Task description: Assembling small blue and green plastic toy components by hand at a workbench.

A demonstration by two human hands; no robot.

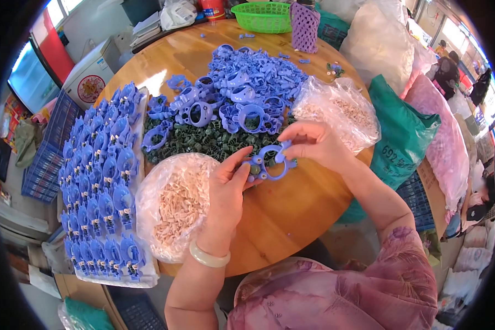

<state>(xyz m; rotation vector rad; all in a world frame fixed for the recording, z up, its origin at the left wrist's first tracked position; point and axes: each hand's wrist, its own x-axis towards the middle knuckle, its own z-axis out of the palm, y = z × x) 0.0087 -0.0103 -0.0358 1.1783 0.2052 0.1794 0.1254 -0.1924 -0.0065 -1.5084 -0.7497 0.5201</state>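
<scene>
Both hands hold one blue plastic ring-shaped part [271, 162] above the round wooden table [291, 203]. My left hand [230, 184] pinches its left end, where a small dark green piece sits. My right hand [312, 144] grips its upper right side. Just beyond the hands lies a heap of dark green small pieces [203, 140], and behind that a big pile of loose blue parts [242, 88]. A clear bag of small beige pieces [176, 206] lies left of my left hand.
A white board [143, 278] with rows of finished blue parts runs along the table's left edge. A second clear bag of beige pieces [341, 113] lies at right. A green basket [262, 16] stands at the far edge. Large sacks [401, 132] crowd the right side.
</scene>
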